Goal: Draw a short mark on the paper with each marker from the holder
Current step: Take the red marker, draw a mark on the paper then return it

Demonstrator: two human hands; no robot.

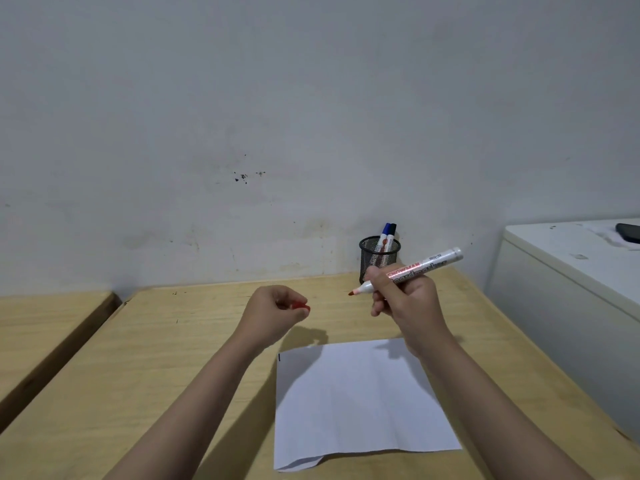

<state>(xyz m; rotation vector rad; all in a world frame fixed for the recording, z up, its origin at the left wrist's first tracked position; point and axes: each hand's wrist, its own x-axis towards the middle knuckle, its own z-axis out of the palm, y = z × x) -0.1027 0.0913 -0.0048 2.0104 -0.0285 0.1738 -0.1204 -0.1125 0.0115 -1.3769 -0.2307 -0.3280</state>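
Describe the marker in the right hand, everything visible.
The red marker has a white barrel, seemingly plastic, with red and black print, and is uncapped, its red tip bare. It is held in the air above the table, tilted, tip pointing left and slightly down, rear end up-right. Only the right hand touches it, fingers wrapped around mid-barrel. Its tip is off the paper.

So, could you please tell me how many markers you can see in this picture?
3. A red marker, uncapped, is in the right hand. A blue-capped marker and a black-capped marker stand in the mesh holder by the wall. The mesh may hide more.
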